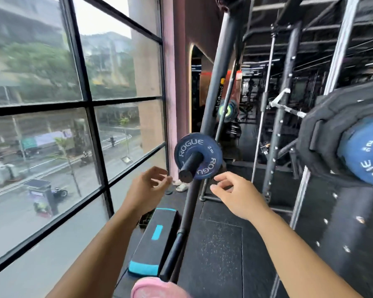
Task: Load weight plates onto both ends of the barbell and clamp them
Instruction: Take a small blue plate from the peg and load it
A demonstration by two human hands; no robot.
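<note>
The small blue weight plate (190, 145) sits on a black stub (191, 166) just above and between both hands. The stub's long axis runs towards the person, its free end pointing between the hands. The left hand (146, 186) and right hand (235, 194) are released, fingers loosely curled, grasping nothing; the right hand is nearer the plate rim. No clamp shows. Whether the stub is the barbell's sleeve or a rack peg cannot be determined; the plate hides its far side.

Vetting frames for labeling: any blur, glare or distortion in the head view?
Head view: wide-angle distortion bows the window frame and rack upright; the street outside and the blue plate at right are blurred; the small plate, left hand and right hand look fairly sharp; daylight bright, gym interior dim.
</note>
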